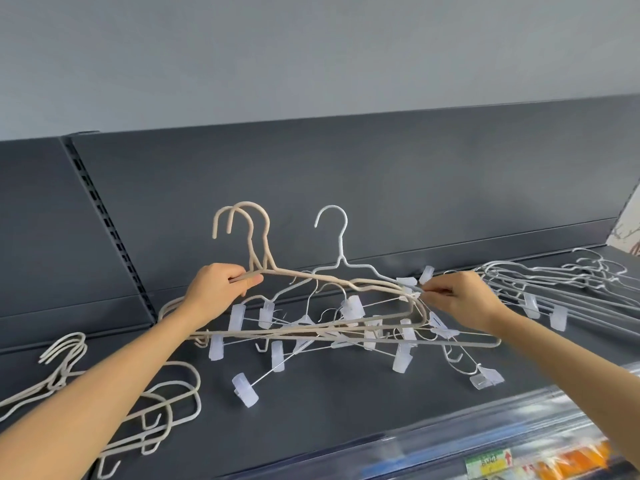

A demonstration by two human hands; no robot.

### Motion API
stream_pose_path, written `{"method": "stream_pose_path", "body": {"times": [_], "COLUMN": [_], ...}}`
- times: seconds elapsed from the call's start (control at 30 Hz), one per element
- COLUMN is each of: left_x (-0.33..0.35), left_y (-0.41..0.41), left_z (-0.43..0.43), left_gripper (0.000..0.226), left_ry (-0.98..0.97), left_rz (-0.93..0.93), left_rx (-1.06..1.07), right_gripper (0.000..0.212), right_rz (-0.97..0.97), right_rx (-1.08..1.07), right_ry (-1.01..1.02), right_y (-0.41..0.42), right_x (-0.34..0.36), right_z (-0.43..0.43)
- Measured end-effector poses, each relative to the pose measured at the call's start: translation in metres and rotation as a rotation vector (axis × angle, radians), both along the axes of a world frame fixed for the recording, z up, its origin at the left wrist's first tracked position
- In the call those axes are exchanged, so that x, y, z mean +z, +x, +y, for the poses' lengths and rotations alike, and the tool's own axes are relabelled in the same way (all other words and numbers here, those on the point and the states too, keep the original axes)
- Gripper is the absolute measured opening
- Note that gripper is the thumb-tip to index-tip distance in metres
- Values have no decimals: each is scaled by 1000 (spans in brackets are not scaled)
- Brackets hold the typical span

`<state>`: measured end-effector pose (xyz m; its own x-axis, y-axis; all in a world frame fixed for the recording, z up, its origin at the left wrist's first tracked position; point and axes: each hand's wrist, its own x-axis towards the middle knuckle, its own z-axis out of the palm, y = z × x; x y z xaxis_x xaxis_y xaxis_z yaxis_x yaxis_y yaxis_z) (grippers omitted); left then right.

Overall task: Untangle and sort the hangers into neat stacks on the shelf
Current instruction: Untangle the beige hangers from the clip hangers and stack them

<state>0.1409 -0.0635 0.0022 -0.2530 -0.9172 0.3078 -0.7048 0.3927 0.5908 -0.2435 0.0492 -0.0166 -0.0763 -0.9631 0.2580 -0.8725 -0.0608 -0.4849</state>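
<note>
Left grip (221,289) is closed round the near shoulder of two beige hangers (258,258), thumb on top and fingers curled beneath, holding them upright so that both hooks stand above it. The right grip (460,303) is narrowed to a pinch, fingertips pressed together on a thin wire among the clip hangers (353,306), just where the far shoulder of the beige pair bends round; which single hanger that wire belongs to cannot be told. Between the two grips and below them the clip hangers lie tangled on the dark shelf (346,410), thin metal bars with clear plastic clips crossing one another, several clips hanging toward the person. The long lower bars of the beige pair run through this tangle from under the left wrist to under the right wrist. A white hanger (341,244) stands upright between the grips, behind the beige pair, its hook up and its far shoulder reaching the right grip's fingertips. Beyond the right grip, a stack of pale hangers (554,282) lies flat on the shelf. Below and outside the left grip, partly under the forearm, a loose pile (173,407) of more beige ones lies flat on the shelf. A dark back panel (346,168) rises behind both grips, and a clear price strip (519,414) runs along the shelf's front edge under the right forearm.
</note>
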Motion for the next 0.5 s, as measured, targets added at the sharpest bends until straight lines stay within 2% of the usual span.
{"method": "stream_pose_path", "body": {"times": [0.13, 0.27, 0.5], "left_x": [5, 7, 9], "left_y": [-2, 0, 3], "left_z": [-2, -5, -9], "left_gripper": [46, 48, 49], "left_ry": [-6, -1, -24], "left_rz": [13, 15, 14], "left_rx": [17, 22, 25], "right_gripper": [32, 23, 26], "right_rz": [-106, -128, -193], "right_rx": [-23, -37, 30], "right_ry": [95, 151, 165], "right_y": [-13, -28, -37], "right_x": [8, 13, 32], "right_z": [-5, -10, -6]}}
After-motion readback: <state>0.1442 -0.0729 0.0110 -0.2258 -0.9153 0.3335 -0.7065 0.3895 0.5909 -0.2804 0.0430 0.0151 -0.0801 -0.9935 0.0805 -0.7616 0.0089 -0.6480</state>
